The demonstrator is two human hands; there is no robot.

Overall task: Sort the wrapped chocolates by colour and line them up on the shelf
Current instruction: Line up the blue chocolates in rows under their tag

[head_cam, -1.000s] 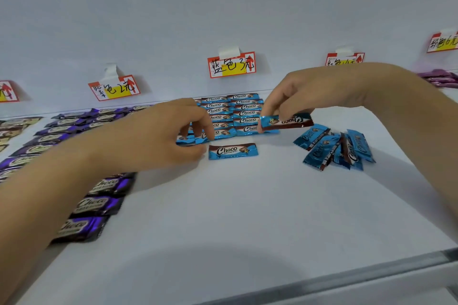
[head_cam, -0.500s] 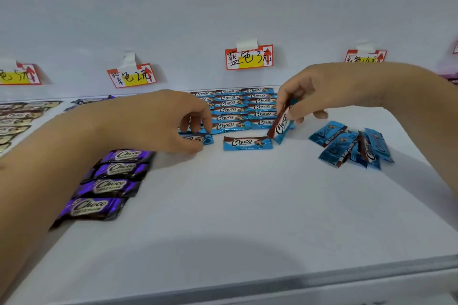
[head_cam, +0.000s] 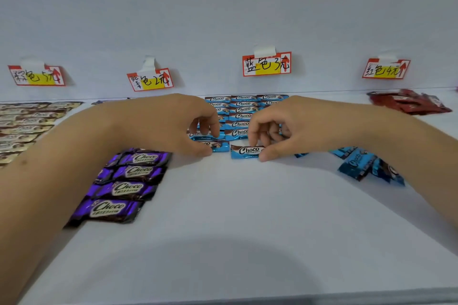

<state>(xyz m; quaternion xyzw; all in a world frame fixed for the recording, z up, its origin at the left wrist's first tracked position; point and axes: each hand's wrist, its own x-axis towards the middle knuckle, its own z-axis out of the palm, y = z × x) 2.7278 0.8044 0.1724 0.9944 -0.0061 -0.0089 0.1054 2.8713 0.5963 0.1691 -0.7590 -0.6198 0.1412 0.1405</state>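
Two hands work at the front of the blue rows on the white shelf [head_cam: 247, 218]. The right hand [head_cam: 292, 129] has thumb and forefinger curled onto the right end of a blue chocolate [head_cam: 245, 151], which lies flat, label up, at the front of the middle blue column. The left hand [head_cam: 173, 124] has its fingers curled down onto another blue chocolate [head_cam: 218, 146] just left of it, thumb at its near edge. Behind both, the lined-up blue rows [head_cam: 241, 116] run back to the wall under the blue price tag [head_cam: 266, 64]. A loose blue pile [head_cam: 359, 163] lies to the right, partly behind the right forearm. Purple chocolates [head_cam: 128, 181] form a column on the left; brown ones [head_cam: 24, 126] lie further left; a red heap [head_cam: 409, 101] sits far right.
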